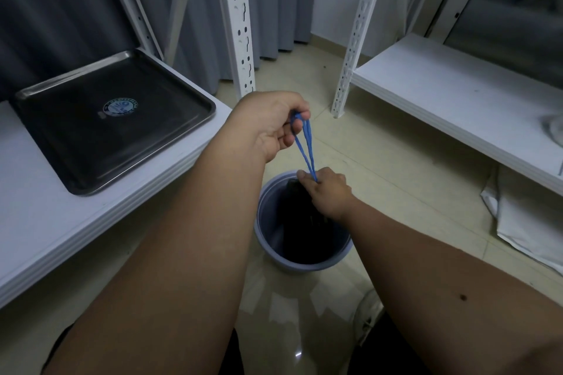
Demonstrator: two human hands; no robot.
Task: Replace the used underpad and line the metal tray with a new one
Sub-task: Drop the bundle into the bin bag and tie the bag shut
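The metal tray (54, 119) lies bare on the white shelf (39, 222) at the left, a round blue sticker at its middle. On the floor between the shelves stands a grey bin (268, 240) holding a black bag (304, 234). A blue drawstring (305, 143) runs taut from the bag's top upward. My left hand (271, 125) grips the upper loop of the drawstring. My right hand (327, 192) pinches the string's lower end at the bag's gathered neck, over the bin. No underpad shows in the tray.
White slotted uprights (240, 21) stand behind the bin. A second white shelf (457, 94) runs along the right, with white sheets (524, 222) lying on the floor beneath it. Grey curtains hang at the back. My shoe (368, 313) rests on the glossy tiled floor.
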